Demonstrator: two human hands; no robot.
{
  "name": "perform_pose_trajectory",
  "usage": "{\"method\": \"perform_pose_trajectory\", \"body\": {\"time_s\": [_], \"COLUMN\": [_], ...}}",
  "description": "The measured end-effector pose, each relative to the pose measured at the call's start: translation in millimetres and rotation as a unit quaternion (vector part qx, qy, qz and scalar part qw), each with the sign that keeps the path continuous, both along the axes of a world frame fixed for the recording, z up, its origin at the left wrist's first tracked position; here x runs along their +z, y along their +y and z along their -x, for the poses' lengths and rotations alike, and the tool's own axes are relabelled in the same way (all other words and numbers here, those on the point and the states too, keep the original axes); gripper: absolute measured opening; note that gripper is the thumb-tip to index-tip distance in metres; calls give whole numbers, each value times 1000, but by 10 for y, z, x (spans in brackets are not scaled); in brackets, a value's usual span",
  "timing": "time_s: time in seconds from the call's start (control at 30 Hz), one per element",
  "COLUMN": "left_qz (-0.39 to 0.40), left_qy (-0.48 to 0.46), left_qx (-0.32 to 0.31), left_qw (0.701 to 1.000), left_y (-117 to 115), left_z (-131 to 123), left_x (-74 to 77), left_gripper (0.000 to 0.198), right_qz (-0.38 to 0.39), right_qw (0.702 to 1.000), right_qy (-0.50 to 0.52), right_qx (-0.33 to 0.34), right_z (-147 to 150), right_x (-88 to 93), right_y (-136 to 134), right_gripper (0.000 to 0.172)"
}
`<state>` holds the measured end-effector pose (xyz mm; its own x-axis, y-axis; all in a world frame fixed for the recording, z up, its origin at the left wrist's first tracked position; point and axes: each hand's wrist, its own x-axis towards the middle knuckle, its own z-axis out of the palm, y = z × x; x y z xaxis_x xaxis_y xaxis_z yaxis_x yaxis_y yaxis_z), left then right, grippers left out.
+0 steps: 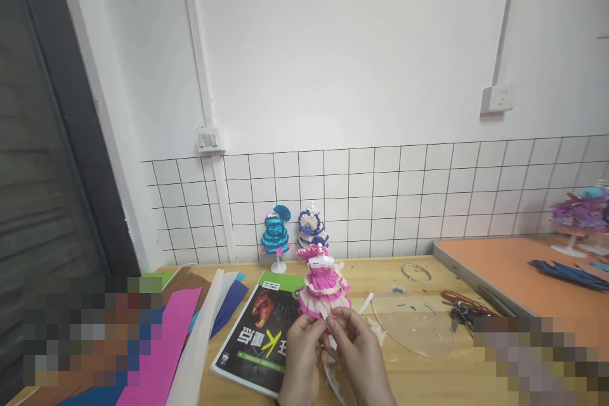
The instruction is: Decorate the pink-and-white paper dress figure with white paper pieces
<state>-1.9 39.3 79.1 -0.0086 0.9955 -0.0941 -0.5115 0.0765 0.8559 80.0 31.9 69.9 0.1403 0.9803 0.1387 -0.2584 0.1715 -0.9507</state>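
In front of me is a small dress form (323, 279) in a tiered, ruffled pink and white crepe paper dress, with a pink pleated fan at its top. My left hand (304, 352) is closed at the dress's lower edge, around where the stand would be; the stand itself is hidden by my fingers. My right hand (359, 349) pinches close beside it, thumb and fingertips touching the hem. A narrow white strip (325, 315) sticks up between the two thumbs. More white strip hangs below, partly covered by my hands.
A black and green book (257, 342) lies left of my hands, beside pink crepe paper (164, 336) and other coloured sheets. Behind stand a blue dress form (276, 235) and a navy-white one (310, 225). Rightward lie a clear disc (413, 323), a ring (417, 273) and scissors (469, 304).
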Motion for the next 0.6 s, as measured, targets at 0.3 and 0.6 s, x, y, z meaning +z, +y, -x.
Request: {"method": "perform_pose_trajectory", "body": {"time_s": [0.3,0.6], "left_qz": [5,24], "left_qy": [-25,-11], "left_qx": [-14,20], "left_qw": [1000,999], "left_y": [-31,-48], "left_z": [26,36], "left_x": [21,39], "left_gripper": [21,35], "right_qz": [-7,-35], "right_qw": [1000,993], "right_qy": [-8,-107], "right_qx": [5,-17], "right_z": [6,-136], "right_x": [-15,15], "right_y": [52,-107], "right_gripper": [30,35]}}
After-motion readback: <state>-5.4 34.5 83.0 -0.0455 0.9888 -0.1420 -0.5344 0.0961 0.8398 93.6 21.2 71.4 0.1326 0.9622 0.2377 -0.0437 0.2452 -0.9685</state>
